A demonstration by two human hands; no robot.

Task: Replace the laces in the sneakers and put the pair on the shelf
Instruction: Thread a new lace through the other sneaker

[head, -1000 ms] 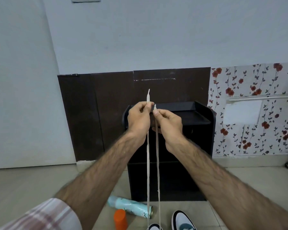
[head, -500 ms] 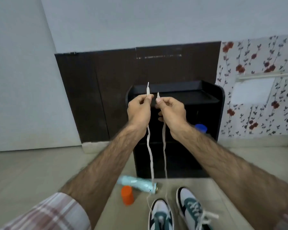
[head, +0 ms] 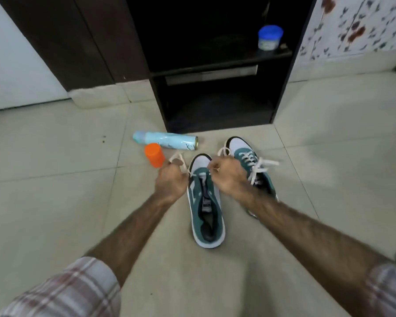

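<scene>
Two green and white sneakers stand on the tiled floor, toes toward the black shelf unit [head: 281, 88]. The left sneaker [head: 206, 209] has an open tongue with a white lace [head: 177, 157] threaded only near its toe. My left hand [head: 171, 181] grips one end of that lace just left of the toe; my right hand [head: 226, 173] grips the other end above the toe. The right sneaker [head: 249, 161] is fully laced with a white bow and is partly hidden behind my right hand.
A pale blue spray can [head: 165, 141] lies on its side before the shelf unit, an orange cap [head: 154, 154] standing beside it. A blue-lidded jar [head: 269, 37] sits on the middle shelf. Open tiled floor spreads left and right.
Both hands dropped from chest height, where they held the lace ends up taut, down to the toe of the left sneaker. The view tilted down to the floor.
</scene>
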